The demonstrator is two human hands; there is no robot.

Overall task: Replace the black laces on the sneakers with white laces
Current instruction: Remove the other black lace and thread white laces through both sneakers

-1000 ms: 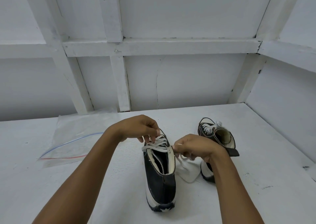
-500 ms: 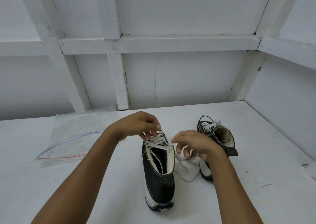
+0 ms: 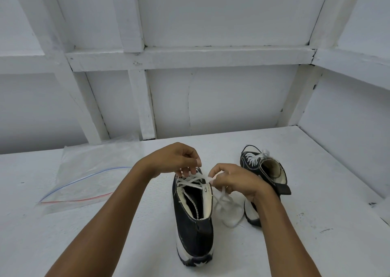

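the white lace (image 3: 191, 181) is threaded in crossings through the upper eyelets of the near sneaker (image 3: 194, 230), a black canvas high-top with a cream lining, a thick white sole and metal eyelets at the collar. the lace is held in two places. it is pinched by the curled fingers of the left hand (image 3: 175, 159) directly above the crossings. one strand is pinched between the thumb and fingers of the right hand (image 3: 236, 181), just to the right of the top eyelet. both hands are closed on the lace and are held close together without touching. the loose tail (image 3: 225, 210) of the lace hangs below the right hand's grip in blurred loops and is spread on the white table (image 3: 105, 245). the near sneaker stands upright beneath the two grips, with its heel turned toward the person and its toe hidden under the hands.

a second sneaker (image 3: 263, 171) is found to the right of and beyond the right hand's grip, partly covered by that wrist. it is black with white laces already crossed over its tongue. a clear zip bag (image 3: 88, 175) with blue and red seal lines lies flat on the table, well to the left of the left hand's grip. a white panelled wall (image 3: 232, 99) is seen beyond both hands.
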